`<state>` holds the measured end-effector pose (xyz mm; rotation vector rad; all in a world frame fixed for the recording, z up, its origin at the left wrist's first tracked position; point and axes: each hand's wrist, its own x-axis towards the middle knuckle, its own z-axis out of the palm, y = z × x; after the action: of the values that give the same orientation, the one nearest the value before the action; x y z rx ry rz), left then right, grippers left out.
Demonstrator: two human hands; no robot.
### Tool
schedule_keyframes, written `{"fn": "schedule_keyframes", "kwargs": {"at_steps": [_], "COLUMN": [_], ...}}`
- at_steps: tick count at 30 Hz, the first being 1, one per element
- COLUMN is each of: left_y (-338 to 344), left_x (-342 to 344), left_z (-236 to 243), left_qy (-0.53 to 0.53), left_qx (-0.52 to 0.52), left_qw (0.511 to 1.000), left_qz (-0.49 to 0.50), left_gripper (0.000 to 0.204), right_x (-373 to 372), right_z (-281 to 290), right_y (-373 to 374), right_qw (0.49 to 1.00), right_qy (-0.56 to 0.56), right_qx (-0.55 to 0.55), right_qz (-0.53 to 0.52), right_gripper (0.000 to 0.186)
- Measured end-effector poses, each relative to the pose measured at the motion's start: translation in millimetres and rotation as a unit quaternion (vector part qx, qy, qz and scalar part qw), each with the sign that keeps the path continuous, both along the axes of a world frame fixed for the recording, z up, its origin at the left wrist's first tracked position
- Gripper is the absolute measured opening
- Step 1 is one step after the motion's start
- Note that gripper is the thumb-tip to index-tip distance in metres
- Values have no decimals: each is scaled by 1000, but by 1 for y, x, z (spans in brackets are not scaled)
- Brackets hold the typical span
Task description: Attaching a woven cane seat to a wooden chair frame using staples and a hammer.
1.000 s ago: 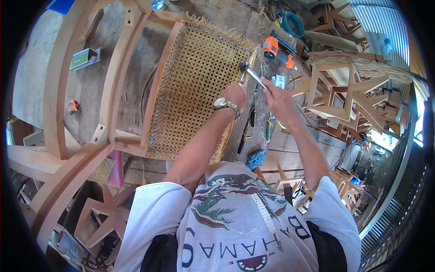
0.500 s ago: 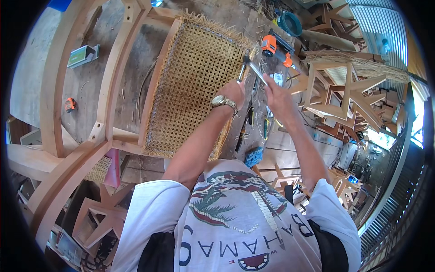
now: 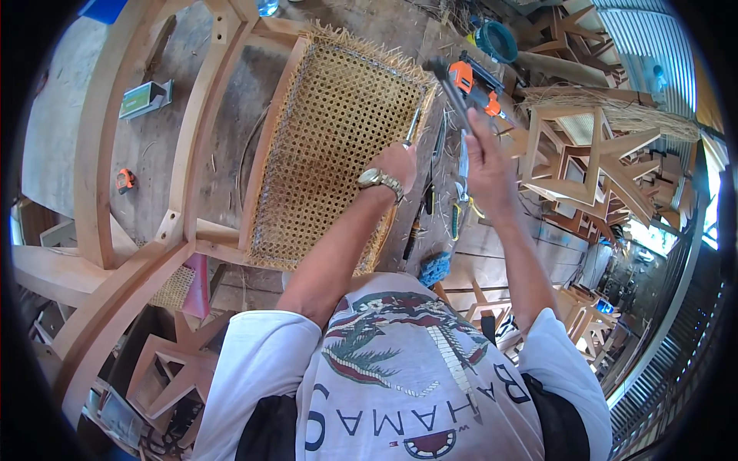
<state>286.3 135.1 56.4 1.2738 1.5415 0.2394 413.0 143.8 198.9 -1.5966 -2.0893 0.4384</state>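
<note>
Hammer (image 3: 457, 98), blurred, is gripped by the right hand (image 3: 490, 169), right of the cane panel (image 3: 330, 146). A slim metal tool (image 3: 413, 127) is clamped in the left hand (image 3: 394, 164) at the panel's right edge; its handle is mostly hidden by that hand.

Where I stand, the bare right hand (image 3: 489, 165) and its dark-headed metal hammer (image 3: 457, 98) blur. The bare left hand (image 3: 394, 163) hides the slim silver metal tool's (image 3: 413, 131) grip; its forearm (image 3: 338, 250) covers part of the golden woven-cane panel's (image 3: 323, 131) near edge. Above, the view cuts off a clear bluish container (image 3: 267, 7).
</note>
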Motion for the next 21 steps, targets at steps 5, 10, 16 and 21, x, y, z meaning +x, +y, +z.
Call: {"fn": "schedule_keyframes", "kwargs": {"at_steps": [5, 10, 16, 21], "left_y": [-1, -4, -4, -14], "left_x": [-3, -4, -5, -2], "left_z": [7, 7, 15, 7], "left_qy": [4, 3, -16, -11], "left_qx": [-13, -11, -12, -10], "left_qw": [1000, 1000, 1000, 1000], "left_qz": [-17, 8, 2, 13], "left_gripper": [47, 47, 49, 51], "right_x": [22, 10, 3, 0], "right_z": [-8, -20, 0, 11], "right_y": [-5, -11, -12, -17], "right_qw": [971, 1000, 991, 994], "right_qy": [-113, 8, -27, 3], "right_qx": [-206, 20, -126, -105], "right_qz": [-31, 18, -43, -30], "right_gripper": [34, 34, 35, 36]}}
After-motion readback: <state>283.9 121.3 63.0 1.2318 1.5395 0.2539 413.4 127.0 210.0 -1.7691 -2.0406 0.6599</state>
